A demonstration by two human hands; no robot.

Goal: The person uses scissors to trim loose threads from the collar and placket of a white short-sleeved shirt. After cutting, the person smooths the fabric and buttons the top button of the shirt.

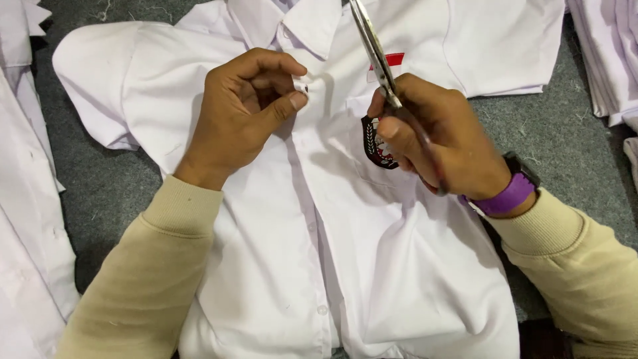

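A white short-sleeved shirt (266, 219) lies front up on a grey felt surface, with a dark crest on its chest pocket and a small red patch above. My left hand (242, 110) pinches the shirt's button placket just below the collar between thumb and fingers. My right hand (435, 136) grips a pair of metal scissors (375, 50), blades closed and pointing up and away over the shirt. A purple wristband sits on my right wrist. Both arms wear beige sleeves.
More white garments lie at the left edge (26, 219) and at the upper right (608, 53). The grey felt surface (558, 139) shows between them, with loose threads on it.
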